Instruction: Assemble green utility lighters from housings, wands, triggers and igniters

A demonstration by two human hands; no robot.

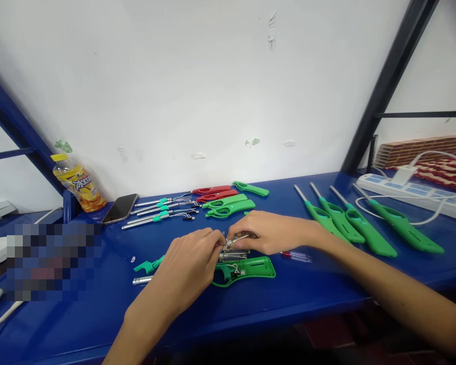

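My left hand (192,261) is closed in a pinch at one end of a small clear and metal lighter part (238,238). From the other side, my right hand (268,230) grips the same part; its fingers cover most of it. Just below lies an opened green lighter handle shell (258,267), hollow side up, with a trigger and thin wires inside. More clear and metal pieces (233,256) rest along its upper edge. Left of my left wrist are a loose green plastic piece (146,266) and a metal tube (141,280), partly hidden by the hand.
Metal lighter rods (148,219) with wires lie behind, beside red shells (215,193) and green shells (228,205). Several green lighters (376,238) lie at right, near a power strip (414,192). A screwdriver (296,256), phone (120,208) and bottle (78,182) are also on the blue table (289,299).
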